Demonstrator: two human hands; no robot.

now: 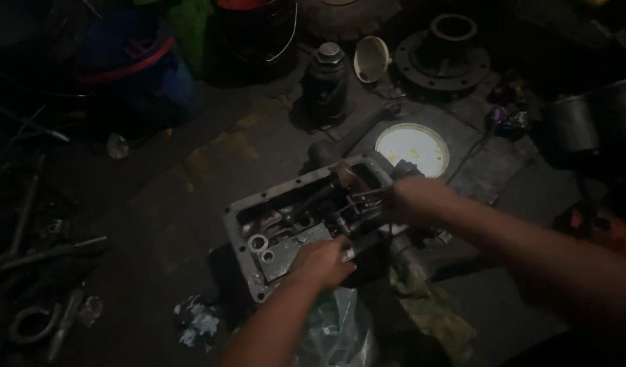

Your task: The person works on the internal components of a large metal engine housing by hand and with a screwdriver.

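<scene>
A grey metal gearbox cover housing lies open side up on the dark floor at the centre. Inside it are rods, a coil spring and a flat plate with round holes. My left hand rests on the near edge of the housing, fingers curled against the plate. My right hand grips the parts at the housing's right end, next to the spring. What exactly the fingers hold is hidden in the dim light.
A bright white disc lies just beyond the housing. A bottle jack, a pale funnel and a round hub stand at the back. Blue containers are at far left, metal tools at left, plastic bag near me.
</scene>
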